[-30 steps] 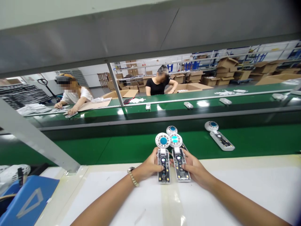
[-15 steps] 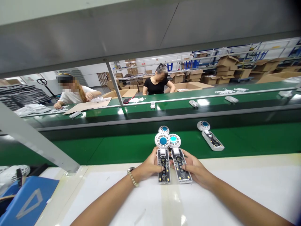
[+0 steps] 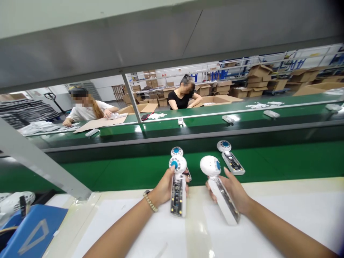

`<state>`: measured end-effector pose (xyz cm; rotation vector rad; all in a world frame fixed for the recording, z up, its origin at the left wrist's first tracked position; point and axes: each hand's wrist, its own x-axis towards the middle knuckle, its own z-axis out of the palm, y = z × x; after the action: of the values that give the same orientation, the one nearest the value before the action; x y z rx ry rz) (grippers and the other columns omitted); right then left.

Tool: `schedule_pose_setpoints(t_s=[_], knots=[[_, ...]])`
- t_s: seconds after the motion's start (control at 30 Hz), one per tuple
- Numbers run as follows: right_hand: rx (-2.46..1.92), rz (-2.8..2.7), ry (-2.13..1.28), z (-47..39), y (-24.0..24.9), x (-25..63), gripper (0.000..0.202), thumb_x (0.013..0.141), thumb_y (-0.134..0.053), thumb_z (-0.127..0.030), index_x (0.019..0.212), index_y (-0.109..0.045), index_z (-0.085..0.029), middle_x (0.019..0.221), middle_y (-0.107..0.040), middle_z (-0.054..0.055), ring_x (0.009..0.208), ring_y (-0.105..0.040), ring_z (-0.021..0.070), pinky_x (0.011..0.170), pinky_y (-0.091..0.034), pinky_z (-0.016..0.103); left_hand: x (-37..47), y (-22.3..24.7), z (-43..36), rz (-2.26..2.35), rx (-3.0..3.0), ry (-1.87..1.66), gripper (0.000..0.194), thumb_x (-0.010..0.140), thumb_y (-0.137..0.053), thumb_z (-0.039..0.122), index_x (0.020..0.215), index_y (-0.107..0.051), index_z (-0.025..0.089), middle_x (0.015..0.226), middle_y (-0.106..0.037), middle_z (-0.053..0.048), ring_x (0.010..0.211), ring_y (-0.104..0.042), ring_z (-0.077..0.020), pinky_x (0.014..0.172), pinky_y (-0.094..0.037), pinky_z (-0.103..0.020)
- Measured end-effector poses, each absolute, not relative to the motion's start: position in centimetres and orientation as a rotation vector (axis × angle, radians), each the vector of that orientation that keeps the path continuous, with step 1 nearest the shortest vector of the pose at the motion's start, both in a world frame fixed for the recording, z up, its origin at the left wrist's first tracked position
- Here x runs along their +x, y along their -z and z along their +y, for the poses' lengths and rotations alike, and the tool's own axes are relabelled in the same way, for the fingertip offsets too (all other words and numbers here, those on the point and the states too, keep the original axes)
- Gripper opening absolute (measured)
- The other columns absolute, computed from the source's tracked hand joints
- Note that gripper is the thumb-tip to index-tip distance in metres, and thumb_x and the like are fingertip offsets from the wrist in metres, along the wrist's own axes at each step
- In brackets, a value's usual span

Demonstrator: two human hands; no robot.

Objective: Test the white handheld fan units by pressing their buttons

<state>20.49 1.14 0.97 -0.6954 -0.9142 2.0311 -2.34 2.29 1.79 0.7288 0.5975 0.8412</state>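
Both forearms extend forward from the lower edge of the view and converge above the white surface [image 3: 268,204], just short of the green conveyor belt [image 3: 282,159]. A beaded bracelet [image 3: 149,202] sits on the left wrist.

The left hand [image 3: 163,188] is closed around the handle of a handheld fan unit [image 3: 177,186], thumb up along its side. This unit stands nearly upright, its open circuit side facing the viewer, its round white head with blue centre at the top. The right hand [image 3: 233,191] is clamped on a second fan unit [image 3: 220,190], tilted with the head up and to the left, the white rear shell of the head turned toward the viewer. The two units are held apart, both lifted clear of the surface.

No readable label or brand marking appears on either unit.

On the belt, two more fan units lie flat: one [image 3: 231,161] just beyond the right hand, one [image 3: 177,152] directly behind the left-hand unit.
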Motion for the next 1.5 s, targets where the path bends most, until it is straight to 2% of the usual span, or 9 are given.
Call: schedule_pose_setpoints(t_s=[0.13,0.33,0.5,0.6,0.7,0.87,1.07,1.23,1.5], knots=[[-0.837,-0.963,-1.875,3.4,-1.0,24.1,0.067,0.069,-0.019,-0.079,0.060,-0.051,-0.021,0.045,-0.050,0.001,0.032,-0.044,0.0136,0.034,-0.033,0.025,-5.0,-2.0,4.7,0.947,0.744,-1.025,0.060,0.072,-0.040,0.072,0.074,-0.054,0.013,0.060,-0.059,-0.005,0.043,-0.054,-0.0139,0.042,-0.046,-0.027],[-1.399,-1.090,-1.001,8.3,0.8,32.9,0.072,0.075,-0.007,-0.073,0.070,-0.056,-0.020,0.059,-0.061,0.014,0.050,-0.059,0.0240,0.047,-0.043,0.037,-11.6,-1.4,7.8,1.685,1.070,-1.438,0.051,0.072,-0.046,0.063,0.082,-0.054,0.013,0.074,-0.063,-0.008,0.061,-0.061,-0.0200,0.057,-0.049,-0.032],[-1.721,-1.150,-0.585,10.2,2.3,36.5,0.046,0.065,-0.059,-0.053,0.090,-0.058,-0.014,0.086,-0.064,0.020,0.083,-0.061,0.0365,0.069,-0.044,0.046,-14.2,-1.0,8.2,2.039,1.306,-1.420,0.033,0.064,-0.064,0.035,0.087,-0.057,0.012,0.090,-0.062,-0.013,0.092,-0.056,-0.0308,0.079,-0.043,-0.039],[-1.773,-1.174,-0.370,10.1,2.2,35.6,0.056,0.063,-0.062,-0.042,0.108,-0.051,-0.011,0.114,-0.053,0.023,0.109,-0.045,0.0425,0.087,-0.034,0.053,-13.5,-1.8,7.7,2.155,1.509,-1.400,0.039,0.068,-0.059,0.027,0.104,-0.053,0.013,0.119,-0.048,-0.015,0.117,-0.039,-0.0314,0.096,-0.031,-0.040],[-1.679,-1.304,-0.210,9.1,1.5,32.1,0.054,0.073,-0.051,-0.036,0.121,-0.040,-0.013,0.125,-0.044,0.019,0.110,-0.044,0.0345,0.093,-0.032,0.046,-11.4,-2.5,7.0,2.182,1.660,-1.298,0.041,0.073,-0.055,0.030,0.110,-0.049,0.014,0.120,-0.046,-0.015,0.117,-0.038,-0.0311,0.096,-0.029,-0.039],[-1.583,-1.583,-0.514,7.0,1.2,23.7,0.031,0.076,-0.050,-0.043,0.097,-0.055,-0.020,0.086,-0.061,0.010,0.079,-0.057,0.0275,0.074,-0.041,0.039,-6.9,-1.4,6.0,2.103,1.723,-1.023,0.038,0.072,-0.056,0.049,0.090,-0.055,0.015,0.086,-0.057,-0.011,0.086,-0.057,-0.0296,0.075,-0.039,-0.034],[-1.543,-1.481,-0.840,7.2,1.7,19.6,0.026,0.067,-0.061,-0.042,0.081,-0.056,-0.020,0.068,-0.058,0.005,0.067,-0.056,0.0259,0.064,-0.040,0.038,-6.5,-0.2,5.9,2.022,1.555,-0.950,0.027,0.064,-0.064,0.039,0.075,-0.053,0.017,0.082,-0.057,-0.008,0.085,-0.056,-0.0283,0.072,-0.038,-0.032],[-1.290,-1.360,-1.234,6.2,0.8,19.7,0.034,0.077,-0.047,-0.051,0.079,-0.058,-0.019,0.061,-0.060,0.004,0.051,-0.055,0.0195,0.047,-0.041,0.031,-6.1,-0.5,5.8,1.742,1.373,-1.091,0.042,0.061,-0.068,0.032,0.094,-0.050,0.015,0.083,-0.059,-0.007,0.081,-0.057,-0.0237,0.071,-0.040,-0.031],[-0.759,-1.052,-1.745,1.6,0.1,18.3,0.049,0.067,-0.072,-0.027,0.111,-0.049,-0.026,0.097,-0.066,0.002,0.093,-0.062,0.0230,0.081,-0.047,0.035,-0.3,-0.5,1.8,1.111,1.097,-1.064,0.041,0.061,-0.070,0.028,0.091,-0.044,0.017,0.081,-0.058,-0.003,0.069,-0.062,-0.0193,0.062,-0.050,-0.032]])
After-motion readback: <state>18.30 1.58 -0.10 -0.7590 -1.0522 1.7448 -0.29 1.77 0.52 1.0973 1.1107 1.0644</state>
